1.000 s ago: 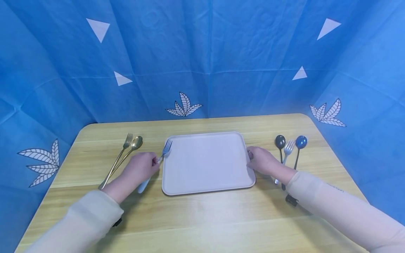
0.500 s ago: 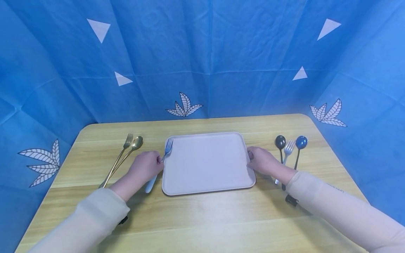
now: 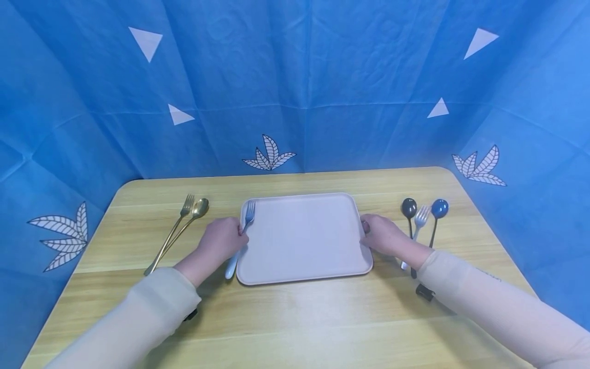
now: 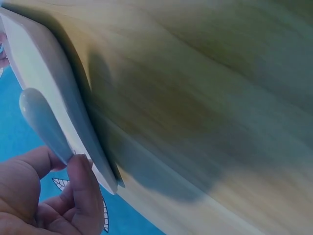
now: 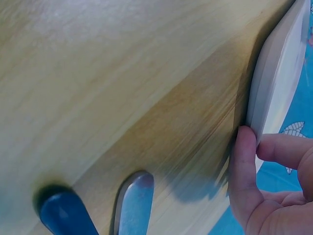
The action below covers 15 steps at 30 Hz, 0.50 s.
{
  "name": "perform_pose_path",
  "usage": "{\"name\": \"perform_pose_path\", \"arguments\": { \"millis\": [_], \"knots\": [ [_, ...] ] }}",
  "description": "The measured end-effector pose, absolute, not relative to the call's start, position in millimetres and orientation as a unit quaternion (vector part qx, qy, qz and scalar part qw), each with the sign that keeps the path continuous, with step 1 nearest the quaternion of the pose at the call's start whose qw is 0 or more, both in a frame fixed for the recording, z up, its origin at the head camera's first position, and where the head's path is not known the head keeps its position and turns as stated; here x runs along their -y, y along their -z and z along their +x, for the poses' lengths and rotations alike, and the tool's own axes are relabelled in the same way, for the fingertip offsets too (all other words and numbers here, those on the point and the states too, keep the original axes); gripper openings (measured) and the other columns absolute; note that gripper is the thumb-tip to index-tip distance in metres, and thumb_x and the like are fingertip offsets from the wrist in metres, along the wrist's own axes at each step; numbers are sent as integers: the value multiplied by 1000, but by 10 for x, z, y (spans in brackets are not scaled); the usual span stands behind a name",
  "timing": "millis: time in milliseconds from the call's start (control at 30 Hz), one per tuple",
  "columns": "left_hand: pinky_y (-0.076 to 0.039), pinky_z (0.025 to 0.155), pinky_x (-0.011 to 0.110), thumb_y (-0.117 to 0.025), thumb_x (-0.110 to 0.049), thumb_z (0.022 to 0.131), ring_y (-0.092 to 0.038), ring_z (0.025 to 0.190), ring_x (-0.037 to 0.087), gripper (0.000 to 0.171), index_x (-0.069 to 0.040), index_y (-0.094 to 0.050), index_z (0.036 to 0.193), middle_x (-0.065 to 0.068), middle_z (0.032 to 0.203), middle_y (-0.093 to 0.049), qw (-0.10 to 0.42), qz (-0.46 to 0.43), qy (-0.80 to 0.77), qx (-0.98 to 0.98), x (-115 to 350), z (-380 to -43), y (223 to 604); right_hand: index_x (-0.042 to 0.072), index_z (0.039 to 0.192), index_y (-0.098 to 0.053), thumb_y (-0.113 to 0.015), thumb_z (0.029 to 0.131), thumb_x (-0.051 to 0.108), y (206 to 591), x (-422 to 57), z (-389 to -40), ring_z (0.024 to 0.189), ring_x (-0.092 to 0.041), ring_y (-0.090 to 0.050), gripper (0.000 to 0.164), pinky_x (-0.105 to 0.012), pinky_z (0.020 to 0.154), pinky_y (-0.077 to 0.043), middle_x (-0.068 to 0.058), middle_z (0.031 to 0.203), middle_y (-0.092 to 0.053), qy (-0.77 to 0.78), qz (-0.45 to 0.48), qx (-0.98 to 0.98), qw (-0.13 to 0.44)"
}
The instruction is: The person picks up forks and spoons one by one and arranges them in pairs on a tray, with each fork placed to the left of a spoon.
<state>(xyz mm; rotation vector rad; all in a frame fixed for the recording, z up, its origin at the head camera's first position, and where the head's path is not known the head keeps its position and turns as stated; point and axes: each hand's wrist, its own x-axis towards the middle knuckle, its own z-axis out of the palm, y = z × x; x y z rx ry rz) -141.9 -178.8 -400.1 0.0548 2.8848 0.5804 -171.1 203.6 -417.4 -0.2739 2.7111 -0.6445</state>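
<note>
Grip, L hand (image 3: 220, 238): thumb + fingers pinched on held fork (image 3: 249, 211), pale hdl. Pos.: tines far, over L side of tray (image 3: 304, 241); hdl end near, outside L rim. Contact fork/tray: can't tell. Grip, R hand (image 3: 381, 236): thumb + finger pinched on tray's R rim; tray on table (image 3: 299, 323), btwn hands.

Handling (judgement): light pinch prob. enough. If set down, hdl best clear of rim, fork approx. parallel to L edge, else may perch + tip. Lower level, tines + hdl together. R hand best as brace: steady, no lift.

Adj. stock: gold fork (image 3: 186, 206) + gold spoon (image 3: 200, 207), L of tray; dark spoon (image 3: 408, 207), R-side fork (image 3: 421, 216), blue spoon (image 3: 440, 208), R of tray.
</note>
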Motion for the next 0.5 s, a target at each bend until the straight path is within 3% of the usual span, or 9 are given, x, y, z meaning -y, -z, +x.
{"name": "perform_pose_path", "arguments": {
  "millis": [267, 500],
  "knots": [
    [-36, 49, 30, -62, -13, 84, -45, 49, 15, 33, -13, -46, 55, -3, 51, -40, 101, 12, -192, -976, 1725, -1452, 4062, -5, 121, -59, -73, 81, 4, 4164, -2024, -1710, 86, -25, -62, 43, -41, 77, -54, -11, 97, -67, 226, -101, -954, 170],
    [-34, 45, 27, -61, -12, 86, -42, 46, 13, 32, -11, -47, 58, -2, 51, -38, 113, -10, -203, -973, 1651, -1476, 4089, -7, 129, -56, -72, 82, 4, 4147, -2025, -1703, 95, -30, -65, 51, -45, 83, -55, -17, 106, -68, 223, -98, -955, 170]
  ]
}}
